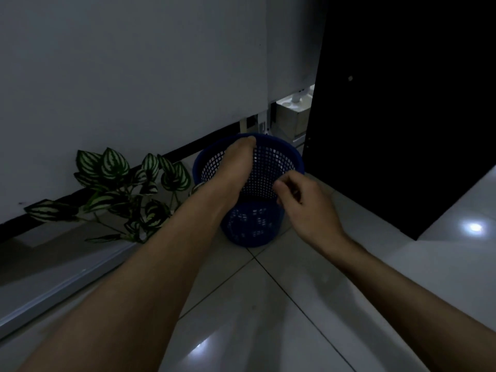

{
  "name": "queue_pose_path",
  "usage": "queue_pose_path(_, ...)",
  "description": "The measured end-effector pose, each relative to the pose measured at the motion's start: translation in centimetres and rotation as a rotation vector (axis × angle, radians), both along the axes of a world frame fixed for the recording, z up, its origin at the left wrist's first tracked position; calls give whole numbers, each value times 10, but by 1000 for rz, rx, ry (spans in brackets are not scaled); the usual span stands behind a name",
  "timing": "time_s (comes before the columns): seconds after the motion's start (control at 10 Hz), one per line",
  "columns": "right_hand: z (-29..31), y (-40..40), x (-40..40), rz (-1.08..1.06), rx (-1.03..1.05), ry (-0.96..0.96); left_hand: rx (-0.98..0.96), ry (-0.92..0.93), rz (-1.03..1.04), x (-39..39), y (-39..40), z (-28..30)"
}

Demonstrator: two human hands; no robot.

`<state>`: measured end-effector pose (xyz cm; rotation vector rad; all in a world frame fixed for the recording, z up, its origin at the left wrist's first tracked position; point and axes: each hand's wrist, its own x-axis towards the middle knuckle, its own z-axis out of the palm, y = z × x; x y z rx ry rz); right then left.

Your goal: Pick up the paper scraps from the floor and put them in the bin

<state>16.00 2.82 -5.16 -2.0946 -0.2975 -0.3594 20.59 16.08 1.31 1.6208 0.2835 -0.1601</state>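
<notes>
i am reaching my left hand (236, 167) over the mouth of the blue mesh bin (271, 167), fingers pressed together and pointing down inside it. my right hand (303, 205) is hovering at the near rim, fingers loosely curled; whether it is holding anything, i cannot tell. the bin is standing on the pale tiled floor (268, 304), just beside a striped-leaf plant (120, 183) against the wall.

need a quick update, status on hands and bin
Left hand reaching over the bin, fingers at the far rim. Right hand loosely curled at the near rim; no scraps visible in either. Plant close on the left, not blocking.
</notes>
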Motion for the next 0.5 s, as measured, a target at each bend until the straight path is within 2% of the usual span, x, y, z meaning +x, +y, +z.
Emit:
queue_pose_path(0.2,35,0,-7,92,-218,134,106,-237,-137,-40,27,32)
queue_pose_path(0.3,65,12,-13,140,-253,118,228,-339,-143,-65,56,68)
queue_pose_path(0.5,148,59,-36,294,-221,-26,681,-574,82,-127,124,136)
